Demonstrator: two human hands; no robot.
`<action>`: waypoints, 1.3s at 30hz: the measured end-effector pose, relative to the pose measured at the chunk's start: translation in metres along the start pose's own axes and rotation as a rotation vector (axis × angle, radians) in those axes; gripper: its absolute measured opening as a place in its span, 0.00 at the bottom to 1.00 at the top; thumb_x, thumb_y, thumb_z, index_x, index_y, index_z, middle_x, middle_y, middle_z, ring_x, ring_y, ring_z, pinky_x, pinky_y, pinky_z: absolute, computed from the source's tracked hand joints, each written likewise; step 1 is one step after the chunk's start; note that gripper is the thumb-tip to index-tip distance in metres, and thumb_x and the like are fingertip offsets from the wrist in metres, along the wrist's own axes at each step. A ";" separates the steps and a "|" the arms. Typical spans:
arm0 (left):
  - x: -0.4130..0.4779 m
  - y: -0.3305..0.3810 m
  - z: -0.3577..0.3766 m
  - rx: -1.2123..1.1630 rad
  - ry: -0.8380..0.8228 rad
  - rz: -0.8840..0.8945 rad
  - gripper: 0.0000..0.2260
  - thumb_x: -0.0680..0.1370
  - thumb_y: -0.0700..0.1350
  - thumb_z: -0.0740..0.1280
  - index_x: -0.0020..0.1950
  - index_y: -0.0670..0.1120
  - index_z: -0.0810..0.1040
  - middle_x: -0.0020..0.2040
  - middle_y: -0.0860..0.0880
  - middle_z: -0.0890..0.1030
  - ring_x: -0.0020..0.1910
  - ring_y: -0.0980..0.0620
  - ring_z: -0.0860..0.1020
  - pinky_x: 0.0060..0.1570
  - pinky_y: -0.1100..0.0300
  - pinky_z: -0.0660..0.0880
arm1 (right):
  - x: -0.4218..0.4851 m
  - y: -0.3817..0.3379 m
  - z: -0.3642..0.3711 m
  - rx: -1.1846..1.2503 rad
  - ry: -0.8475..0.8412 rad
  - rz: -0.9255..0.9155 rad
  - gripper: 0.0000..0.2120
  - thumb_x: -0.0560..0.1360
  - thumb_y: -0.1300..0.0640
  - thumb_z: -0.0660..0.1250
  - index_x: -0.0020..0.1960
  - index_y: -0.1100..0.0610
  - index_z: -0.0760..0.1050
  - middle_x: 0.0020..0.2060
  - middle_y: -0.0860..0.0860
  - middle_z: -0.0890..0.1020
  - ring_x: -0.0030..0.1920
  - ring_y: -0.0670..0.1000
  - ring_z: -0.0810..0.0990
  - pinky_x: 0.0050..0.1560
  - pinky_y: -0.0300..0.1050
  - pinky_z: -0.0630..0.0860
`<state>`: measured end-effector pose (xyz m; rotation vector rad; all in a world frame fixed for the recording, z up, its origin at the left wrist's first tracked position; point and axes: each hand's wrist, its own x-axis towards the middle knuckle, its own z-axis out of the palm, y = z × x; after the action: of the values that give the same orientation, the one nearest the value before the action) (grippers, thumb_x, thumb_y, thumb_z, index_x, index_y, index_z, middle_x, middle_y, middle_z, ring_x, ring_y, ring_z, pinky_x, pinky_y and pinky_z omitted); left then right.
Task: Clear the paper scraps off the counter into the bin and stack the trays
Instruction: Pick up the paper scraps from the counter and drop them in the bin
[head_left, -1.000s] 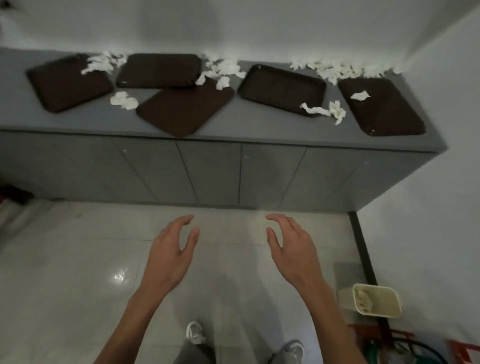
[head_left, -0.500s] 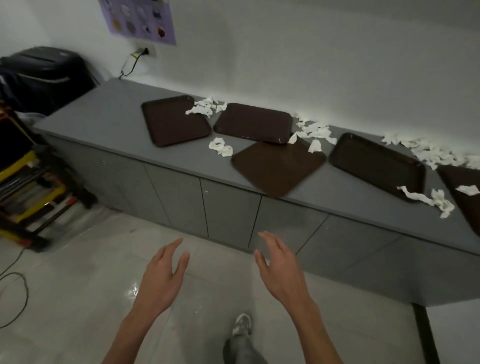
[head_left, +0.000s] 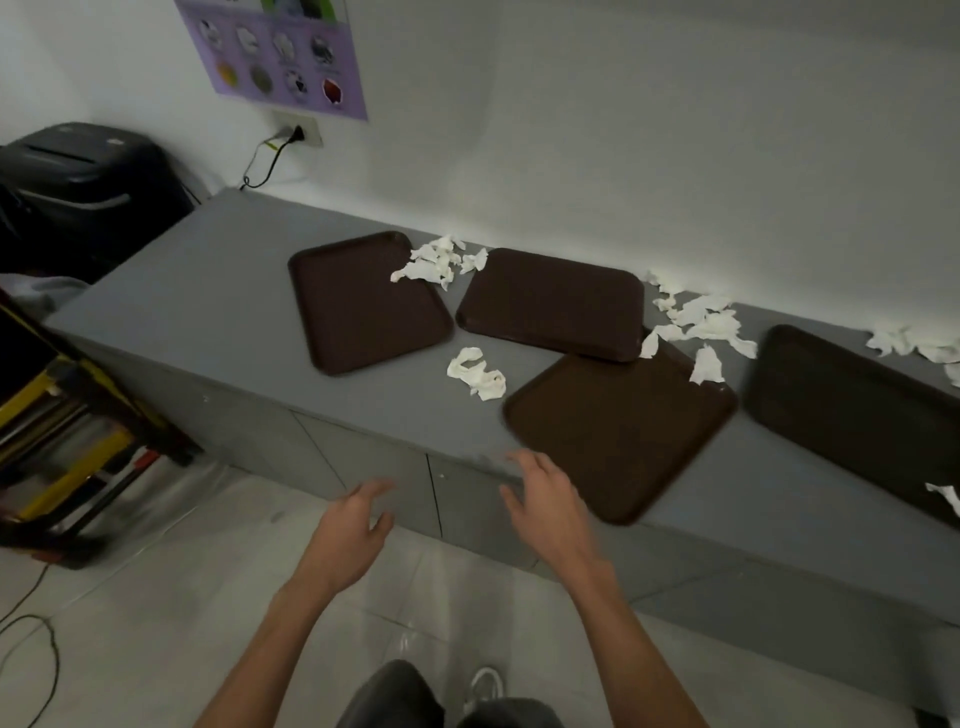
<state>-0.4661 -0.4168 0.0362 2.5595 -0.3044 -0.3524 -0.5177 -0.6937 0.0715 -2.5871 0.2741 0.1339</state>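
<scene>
Several dark brown trays lie flat on the grey counter (head_left: 218, 291): a left tray (head_left: 363, 306), a back tray (head_left: 553, 301), a near tray (head_left: 623, 431) turned cornerwise, and a right tray (head_left: 852, 421). White paper scraps lie between them: a crumpled piece (head_left: 478, 374), a pile (head_left: 434, 262) at the left tray's far corner, a pile (head_left: 701, 327) past the near tray, and more scraps (head_left: 919, 345) at the wall. My left hand (head_left: 345, 535) and my right hand (head_left: 550, 506) hang in front of the counter edge, fingers spread, holding nothing. The bin is out of view.
A black machine (head_left: 83, 182) stands at the counter's left end. A yellow and black rack (head_left: 67, 441) sits on the floor at left, with a cable (head_left: 31, 649) trailing below it. A power cord (head_left: 270, 156) hangs from a wall socket under a purple poster (head_left: 280, 52).
The view has swung left and moved closer to the counter. The bin and rightmost tray have left the view. Both hands have risen toward the counter edge, still holding nothing.
</scene>
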 end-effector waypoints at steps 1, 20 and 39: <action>0.023 0.003 -0.005 0.011 -0.024 0.019 0.18 0.81 0.46 0.69 0.71 0.50 0.76 0.67 0.49 0.80 0.65 0.47 0.79 0.65 0.58 0.72 | 0.016 -0.004 -0.003 0.000 0.002 0.001 0.19 0.82 0.51 0.68 0.72 0.48 0.72 0.67 0.49 0.77 0.64 0.55 0.80 0.59 0.52 0.77; 0.382 0.043 0.020 0.291 -0.393 0.420 0.23 0.73 0.40 0.72 0.68 0.51 0.79 0.66 0.48 0.76 0.67 0.45 0.75 0.66 0.54 0.70 | 0.223 -0.043 0.012 0.081 0.078 0.391 0.26 0.80 0.48 0.70 0.75 0.47 0.67 0.70 0.53 0.74 0.66 0.61 0.78 0.59 0.59 0.77; 0.315 0.017 -0.039 -0.303 -0.390 0.107 0.09 0.78 0.39 0.62 0.40 0.48 0.78 0.43 0.50 0.82 0.49 0.46 0.81 0.53 0.55 0.73 | 0.186 -0.040 0.079 0.294 0.277 0.540 0.10 0.79 0.58 0.70 0.54 0.47 0.87 0.50 0.46 0.89 0.51 0.48 0.87 0.54 0.45 0.81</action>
<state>-0.1600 -0.5016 0.0185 2.1574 -0.4874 -0.7944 -0.3308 -0.6506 -0.0041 -2.1777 1.0119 -0.0710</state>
